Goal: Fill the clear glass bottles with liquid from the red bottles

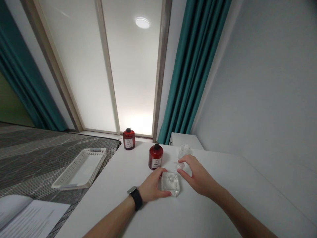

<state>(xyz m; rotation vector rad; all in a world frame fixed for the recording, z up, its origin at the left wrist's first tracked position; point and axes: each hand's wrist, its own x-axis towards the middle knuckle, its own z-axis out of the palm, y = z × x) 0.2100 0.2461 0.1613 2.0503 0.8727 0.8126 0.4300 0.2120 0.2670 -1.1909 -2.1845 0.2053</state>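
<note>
A square clear glass bottle stands on the white table, its round neck facing up. My left hand, with a dark watch on the wrist, is wrapped round the bottle's left side, thumb at the near edge and fingers at the far one. Just above and to the right of the neck, my right hand pinches a small clear piece between thumb and fingers; its exact kind is hard to make out. Beyond my left hand a red bottle with a black cap and white label stands upright.
Another red bottle stands at the table's far left corner. Crumpled clear plastic lies beyond my right hand. To the left, a white basket and an open book rest on a grey patterned surface.
</note>
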